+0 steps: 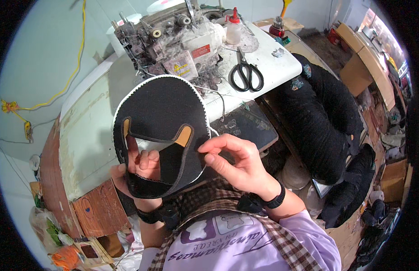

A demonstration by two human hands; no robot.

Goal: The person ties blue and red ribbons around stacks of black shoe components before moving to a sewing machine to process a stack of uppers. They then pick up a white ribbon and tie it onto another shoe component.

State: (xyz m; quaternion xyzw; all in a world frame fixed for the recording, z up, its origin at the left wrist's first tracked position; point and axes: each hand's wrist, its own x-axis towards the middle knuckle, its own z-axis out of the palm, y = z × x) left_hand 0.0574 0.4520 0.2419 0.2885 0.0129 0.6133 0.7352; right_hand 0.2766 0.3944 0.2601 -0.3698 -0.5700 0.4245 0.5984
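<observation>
A rounded black fabric piece (160,101) with white overlock stitching along its outer edge is held up in front of me. It has a large cut-out opening, and tan patches show at the opening's two upper corners. My left hand (145,165) grips its lower left side, with the thumb outside and the curled fingers showing through the opening. At the piece's right edge, the thumb and forefinger of my right hand (234,158) come together in a pinch on the rim. A white thread end sticks out just above them.
Behind the piece stands a lint-covered overlock sewing machine (173,49) on a white table (281,67). Black-handled scissors (246,77) and a red-capped oil bottle (234,29) lie and stand to its right. Big black fabric bundles (318,122) are at the right; a wooden panel (100,210) is lower left.
</observation>
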